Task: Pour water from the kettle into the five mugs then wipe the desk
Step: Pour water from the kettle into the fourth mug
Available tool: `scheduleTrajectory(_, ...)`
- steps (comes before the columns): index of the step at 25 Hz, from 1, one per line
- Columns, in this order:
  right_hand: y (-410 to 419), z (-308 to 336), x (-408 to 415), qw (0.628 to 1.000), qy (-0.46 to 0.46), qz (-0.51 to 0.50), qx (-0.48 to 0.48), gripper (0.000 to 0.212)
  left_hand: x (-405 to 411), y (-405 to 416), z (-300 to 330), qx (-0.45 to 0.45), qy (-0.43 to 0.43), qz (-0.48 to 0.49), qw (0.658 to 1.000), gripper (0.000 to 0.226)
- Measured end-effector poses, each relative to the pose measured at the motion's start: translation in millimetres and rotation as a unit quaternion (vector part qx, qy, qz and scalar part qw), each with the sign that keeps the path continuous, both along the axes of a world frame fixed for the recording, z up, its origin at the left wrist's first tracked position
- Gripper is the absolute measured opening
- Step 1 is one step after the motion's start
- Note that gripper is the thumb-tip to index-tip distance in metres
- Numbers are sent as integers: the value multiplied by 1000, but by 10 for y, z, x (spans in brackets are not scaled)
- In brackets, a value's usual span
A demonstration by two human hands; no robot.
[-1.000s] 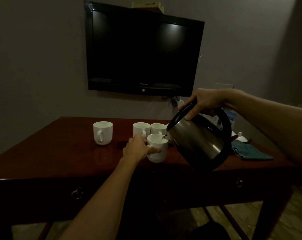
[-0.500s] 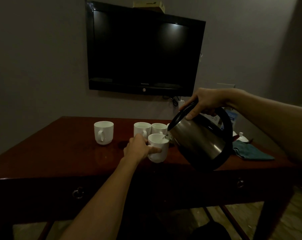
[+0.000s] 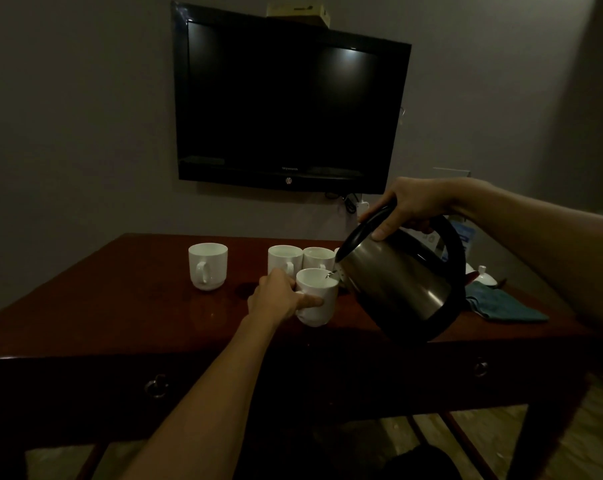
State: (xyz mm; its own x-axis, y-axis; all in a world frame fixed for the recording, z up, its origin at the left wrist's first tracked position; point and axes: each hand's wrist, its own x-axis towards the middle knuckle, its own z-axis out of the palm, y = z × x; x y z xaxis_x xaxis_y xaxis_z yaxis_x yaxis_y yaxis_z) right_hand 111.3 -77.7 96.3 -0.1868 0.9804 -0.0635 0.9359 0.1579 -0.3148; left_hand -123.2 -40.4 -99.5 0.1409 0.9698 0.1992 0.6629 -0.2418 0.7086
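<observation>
While your right hand [image 3: 412, 206] grips the black handle of the steel kettle [image 3: 402, 284] and tips its spout over the rim, your left hand [image 3: 281, 299] curls round the near white mug [image 3: 319, 297], steadying it close to the front edge of the desk [image 3: 120, 306]. Step in hand: pouring, apparently into one of the later mugs. A thin stream is visible at the spout. Two more white mugs [image 3: 285, 259] stand touching just behind, water level unreadable in the dim light; a fourth mug [image 3: 208, 266] stands apart to the left; the fifth is mostly hidden behind the kettle. Next move, as judged: level the kettle before the mug brims, then shift to an unfilled mug. Materials: glazed ceramic, brushed metal body, glossy dark-red wood, already showing wet patches. A soft teal cloth [image 3: 504, 303] lies folded at right, ready for wiping.
</observation>
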Motion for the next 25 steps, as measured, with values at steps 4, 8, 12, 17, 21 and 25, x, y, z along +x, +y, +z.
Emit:
scheduleTrajectory(4,21,2,-5,1000,-9,-1,1,54,8,37,-16,-3,8,2,1000,53)
scheduleTrajectory(8,23,0,3,1000,-8,-2,3,53,8,46,-15,-3,2,5,1000,55)
scheduleTrajectory(12,16,-7,21,1000,-1,0,0,55,13,58,-24,-7,4,7,1000,56)
scheduleTrajectory(17,22,-15,41,1000,8,2,-1,53,8,48,-15,-10,4,2,1000,49)
scheduleTrajectory(21,38,-12,40,1000,2,3,1,54,10,71,-27,-12,5,-3,1000,44)
scheduleTrajectory(25,42,-1,30,1000,3,4,-7,55,10,82,-35,-11,3,1,1000,50)
